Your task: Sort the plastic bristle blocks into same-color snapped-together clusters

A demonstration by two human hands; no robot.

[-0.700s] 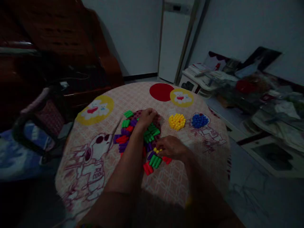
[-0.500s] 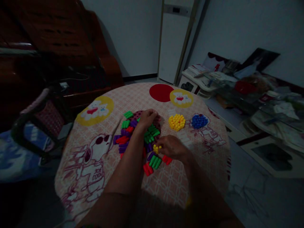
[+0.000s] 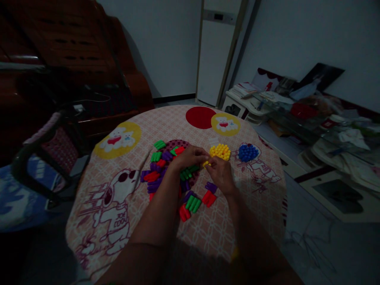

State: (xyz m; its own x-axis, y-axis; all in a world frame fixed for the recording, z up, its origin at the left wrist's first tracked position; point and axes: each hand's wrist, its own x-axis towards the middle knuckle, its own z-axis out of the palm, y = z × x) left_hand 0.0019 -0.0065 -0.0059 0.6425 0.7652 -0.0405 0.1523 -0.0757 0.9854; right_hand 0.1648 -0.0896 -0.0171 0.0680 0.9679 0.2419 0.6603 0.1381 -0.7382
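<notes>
My left hand [image 3: 192, 156] and my right hand [image 3: 221, 173] meet above the middle of the round table, their fingers bent and pinched together. Between the fingertips shows a small yellow knobbed plastic piece [image 3: 206, 163], partly covered by them. Just behind it lies a cluster of yellow knobbed pieces [image 3: 220, 151]. Under and around my left forearm are purple [image 3: 154, 186], red [image 3: 152, 176] and green [image 3: 159, 145] ribbed plastic blocks. Closer to me sit a green block [image 3: 193, 204] and a red block [image 3: 209, 198], with a purple one [image 3: 210, 187] touching the red.
A blue cluster of knobbed pieces [image 3: 248, 152] lies to the right on the patterned tablecloth [image 3: 213, 237]. At the left stands a chair [image 3: 44, 154], with a wooden bench [image 3: 136, 83] behind. A cluttered glass-topped cabinet [image 3: 299, 114] runs along the right wall.
My right hand has moved forward and up from the near blocks, carrying yellow. My left hand has shifted slightly right and turned towards it. The purple block beside the near red one is now uncovered.
</notes>
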